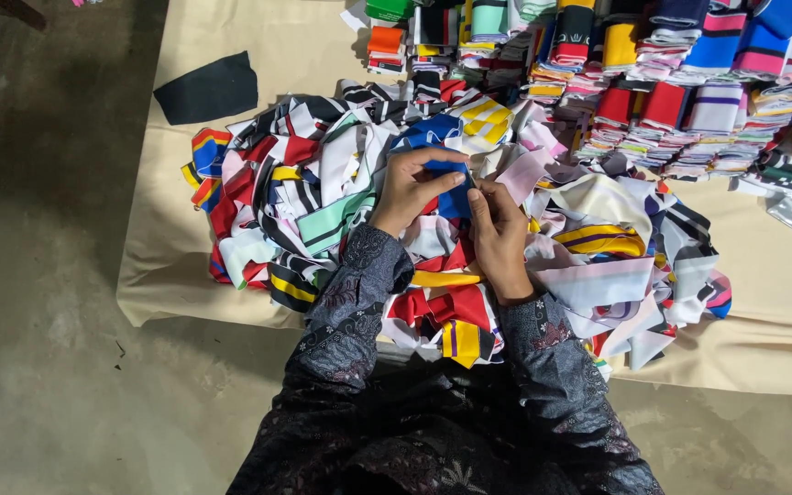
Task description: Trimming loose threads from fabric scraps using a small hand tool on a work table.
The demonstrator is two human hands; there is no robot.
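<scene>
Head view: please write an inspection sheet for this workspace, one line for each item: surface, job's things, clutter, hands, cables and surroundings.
Surface: beige sheet spread on the floor, wrinkled at its edges.
Job's things: small blue fabric piece held between both hands above a loose heap of mixed fabric pieces.
Clutter: folded stacks in rows at the top right; one black cloth piece lying apart at the top left.
Hands: left hand and right hand both grip the blue piece; dark patterned sleeves.
Cables: nothing seen.
Surroundings: bare grey concrete floor; no other person visible.
</scene>
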